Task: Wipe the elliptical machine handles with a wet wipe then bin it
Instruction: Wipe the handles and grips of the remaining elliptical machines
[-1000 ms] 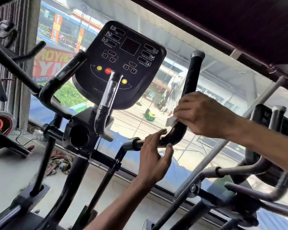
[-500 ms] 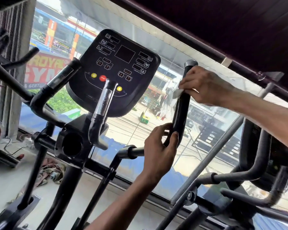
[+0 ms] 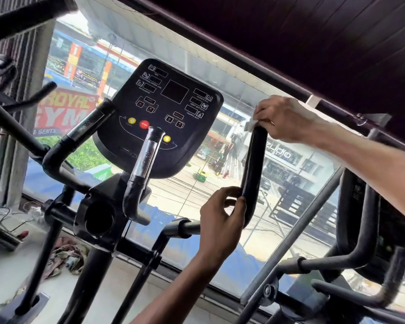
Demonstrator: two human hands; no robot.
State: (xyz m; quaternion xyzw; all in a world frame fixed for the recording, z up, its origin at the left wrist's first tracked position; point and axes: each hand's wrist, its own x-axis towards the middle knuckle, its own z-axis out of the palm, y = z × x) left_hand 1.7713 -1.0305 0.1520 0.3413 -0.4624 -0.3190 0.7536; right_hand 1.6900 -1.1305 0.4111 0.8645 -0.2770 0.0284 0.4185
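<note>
Right hand [image 3: 288,118] clamps wet wipe [image 3: 251,124] atop near-upright handle [image 3: 254,164]; left hand [image 3: 220,218] grips base.

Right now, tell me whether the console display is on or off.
Off, it seems: the console display shows only dark windows, no lit digits.

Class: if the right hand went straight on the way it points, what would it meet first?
Likely the upper right corner of the display console, left of the right hand; depth is unclear, so it may miss.

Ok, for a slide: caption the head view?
Right hand presses wet wipe on handle top; left hand grips its lower bend.
</note>
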